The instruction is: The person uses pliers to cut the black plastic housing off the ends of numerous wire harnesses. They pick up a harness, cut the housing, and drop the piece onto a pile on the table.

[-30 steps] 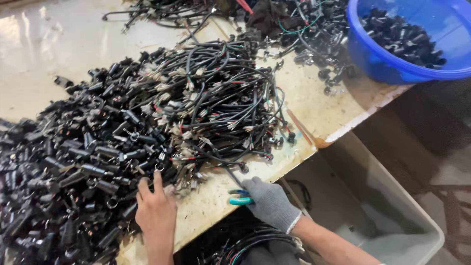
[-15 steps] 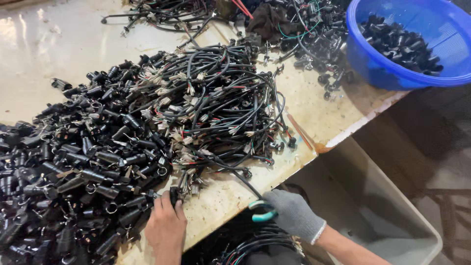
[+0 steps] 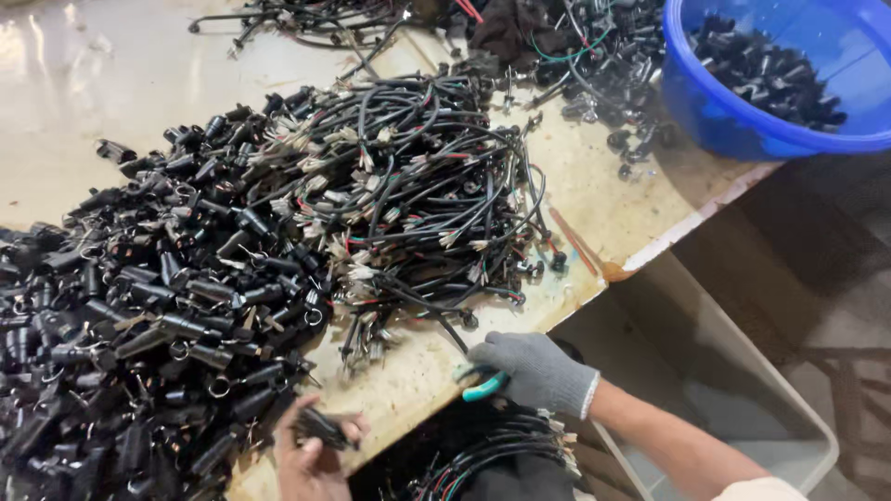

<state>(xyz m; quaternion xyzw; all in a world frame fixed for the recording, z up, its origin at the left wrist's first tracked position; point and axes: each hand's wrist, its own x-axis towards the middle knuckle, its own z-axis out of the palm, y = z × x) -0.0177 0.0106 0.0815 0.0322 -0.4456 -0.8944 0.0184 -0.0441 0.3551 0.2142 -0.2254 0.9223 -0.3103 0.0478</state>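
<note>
Two hands at table edge (image 3: pixel 594 232): bare left hand (image 3: pixel 311 455) pinches a black connector (image 3: pixel 320 429) beside the connector pile (image 3: pixel 139 306), gloved right hand (image 3: pixel 534 371) clenches teal-handled cutters (image 3: pixel 483 385) on a black cable (image 3: pixel 436 320).

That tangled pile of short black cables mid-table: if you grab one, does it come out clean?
Probably not. The cable pile is looped and interlaced, so one pull would likely drag neighbours. The leads look thin and curved, so likely floppy and light. Their bare ends and small connectors could snag on other loops.
</note>
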